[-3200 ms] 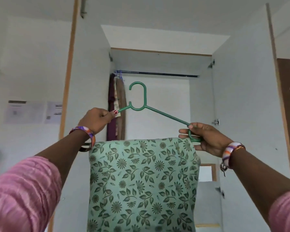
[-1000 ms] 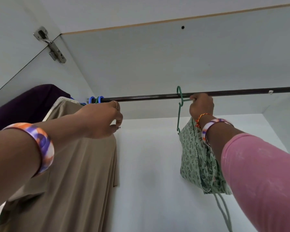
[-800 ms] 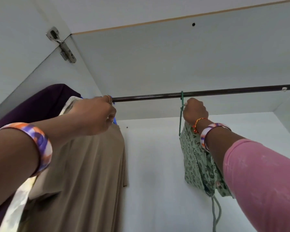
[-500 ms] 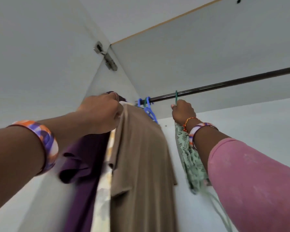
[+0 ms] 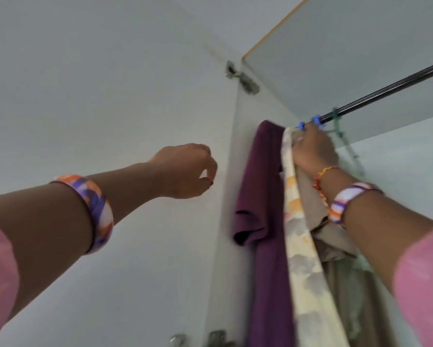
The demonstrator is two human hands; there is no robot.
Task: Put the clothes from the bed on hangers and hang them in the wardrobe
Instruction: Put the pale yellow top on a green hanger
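The green hanger [image 5: 335,121] hangs hooked on the wardrobe rail [image 5: 385,92], just beyond the right hand [image 5: 313,151]; whether its fingers grasp anything cannot be told. The left hand [image 5: 185,171] is raised apart, fingers loosely curled, released, before the door [image 5: 110,96]. The purple garment [image 5: 263,196] hangs between the hands.

**Green hanger's on the rail now, left hand let go**

Half a second back the left hand [image 5: 185,170] was up against the hanging clothes; now it's off them, fingers loosely curled, holding nothing. The right hand [image 5: 313,149] slid left along the rail [image 5: 385,90] and presses the beige garment [image 5: 335,236]. The green hanger [image 5: 336,121] sits hooked just beside the blue ones.
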